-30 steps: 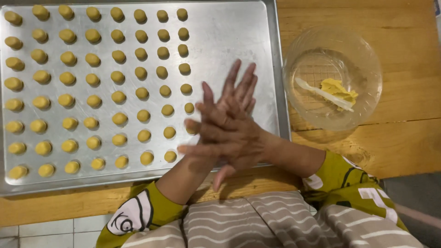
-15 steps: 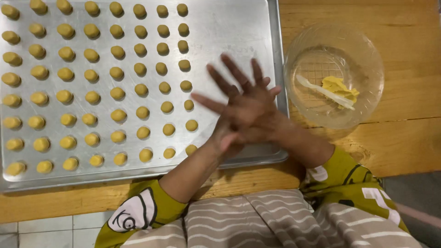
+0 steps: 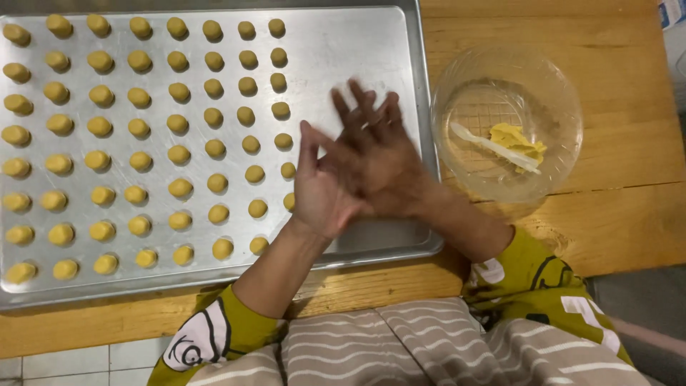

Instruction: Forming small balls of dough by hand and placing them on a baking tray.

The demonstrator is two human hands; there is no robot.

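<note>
Right hand laid flat over left hand, palms pressed together above the bare right end of the metal tray. Fingers of both splayed and straight; probably a dough piece between the palms, hidden. Rolling goes best with light, even pressure and small circles. Dough balls sit in rows just left. Leftover dough waits in the clear bowl.

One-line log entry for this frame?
left hand under right hand, palms pressed | over silver metal baking tray | yellow dough balls in rows | clear glass bowl right
</note>
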